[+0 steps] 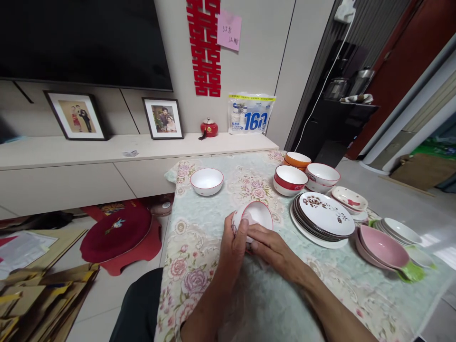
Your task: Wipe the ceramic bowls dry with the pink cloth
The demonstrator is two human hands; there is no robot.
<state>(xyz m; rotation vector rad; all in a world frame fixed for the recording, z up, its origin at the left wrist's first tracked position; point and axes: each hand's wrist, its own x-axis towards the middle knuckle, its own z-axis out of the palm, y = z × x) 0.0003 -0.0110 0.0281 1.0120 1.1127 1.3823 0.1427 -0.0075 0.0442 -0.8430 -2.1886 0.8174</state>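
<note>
White bowl point(263, 213), fingers of left hand point(233, 237) gripping its side, right hand point(268, 243) closed on pale cloth point(250, 219)

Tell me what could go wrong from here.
The tilted bowl could slip from the left hand and chip on landing. A wide swing of the right hand might knock the plate stack. The lone bowl sits near the left edge of the table, so a careless sweep could perhaps push it off.

the right hand point(270, 243) partly hides a bowl point(262, 214).
</note>
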